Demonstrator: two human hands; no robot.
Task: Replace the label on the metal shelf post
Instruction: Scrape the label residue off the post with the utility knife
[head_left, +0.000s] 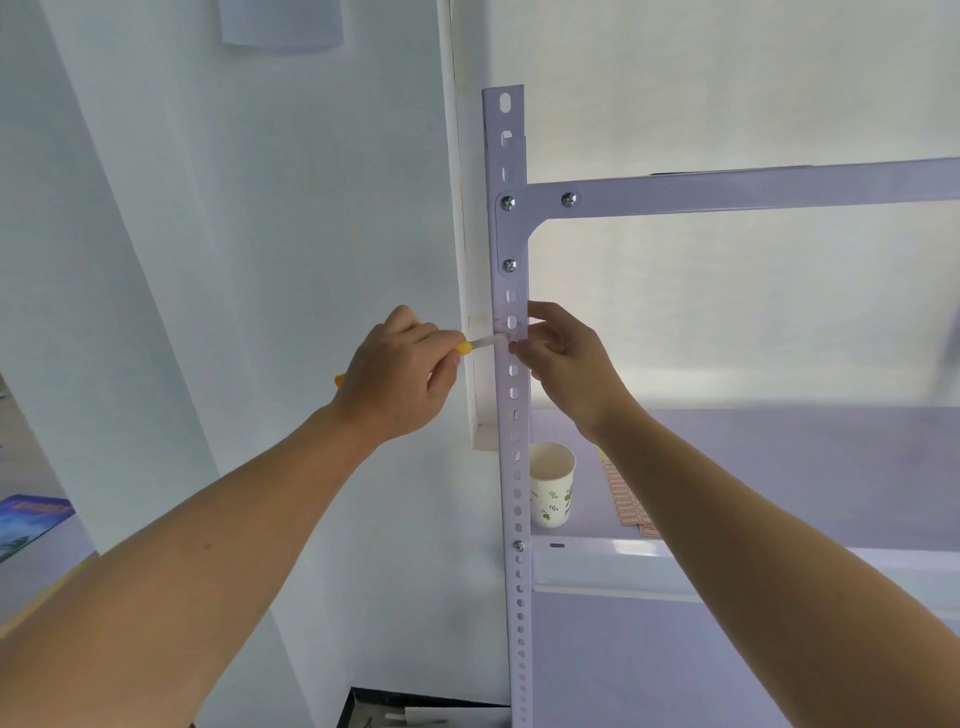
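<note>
Tall pale-lilac perforated metal shelf post (511, 467) jammed right up against a white boxy wall trim (467, 260), so basically no gap on that side. Loads of open room to the right, under the lilac metal crossbar (727, 189) and over the flat lilac shelf board (779, 467). Left hand (400, 379) wrapped round a yellow-handled scraper tool (480, 344), pale tip touching the post's left edge. Right hand (566, 364) pinching the washed-out pale label (506, 327) at the post's right edge; label honestly hard to make out. White leaf-print paper cup (551, 483) partly hidden behind the post. Orange-printed sticker sheet (623, 499) half covered by the right forearm.
</note>
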